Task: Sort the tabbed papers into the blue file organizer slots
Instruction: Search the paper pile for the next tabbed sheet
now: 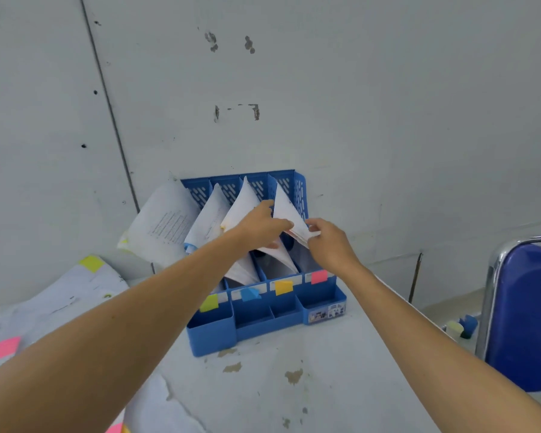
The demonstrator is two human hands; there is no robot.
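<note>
while both my arms stretch toward 12 o'clock, the blue file organizer (263, 310) stands on the white table (294, 385), backed against the wall. left hand (260, 226) reaches across, fingers curled round the left edge of a sheaf of papers (286, 210). right hand (328, 242) pinches the sheaf's corner at its 5 o'clock. hands close together, both clamped on that one sheaf. sheaf leans tilted at the rightmost slot, above the pink tab (319, 276); its foot is hidden behind my hands. front labels toward 9 o'clock: orange tab (283, 287), blue tab (249, 293), green tab (209, 303). other three slots hold leaning papers. loose papers (69, 295) lie at 9 o'clock of the organizer, blue chair (525, 307) at 3 o'clock.
</note>
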